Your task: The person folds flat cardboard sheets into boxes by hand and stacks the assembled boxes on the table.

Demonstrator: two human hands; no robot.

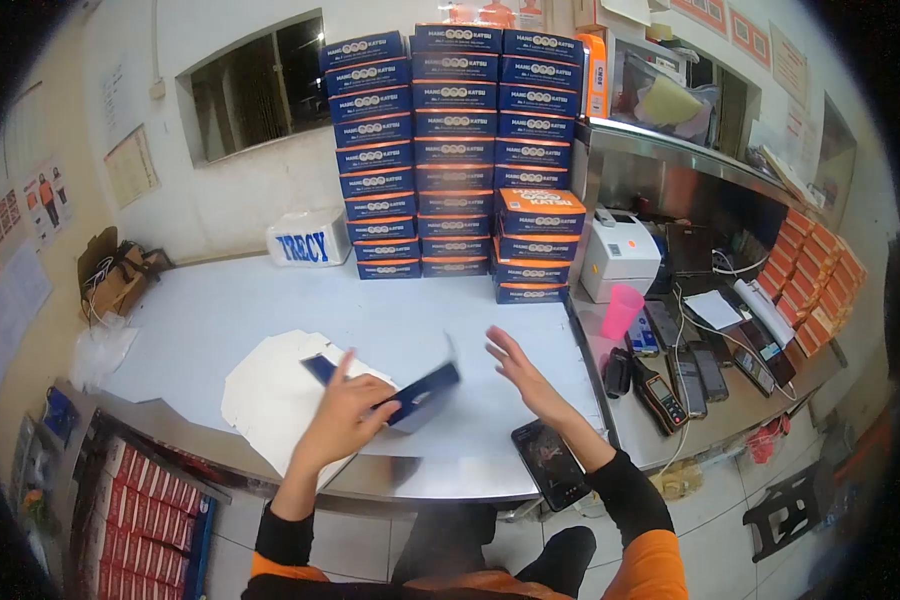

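A dark blue carton piece (425,398), partly folded with a pale inner face, stands tilted above the table near its front edge. My left hand (345,415) is at its left side, fingers bent round its edge and the index finger raised. To the right of the carton, my right hand (523,375) is held in the air with its fingers apart, touching nothing. Under and behind my left hand lies a fanned pile of white flat sheets (270,390). A phone (550,462) with a lit screen lies at the table's front edge, below my right forearm.
Stacked blue and orange boxes (457,150) stand at the back of the table (210,300). A white package (308,238) is left of them. To the right are a label printer (620,255), a pink cup (622,310), handheld devices (660,398) and cables.
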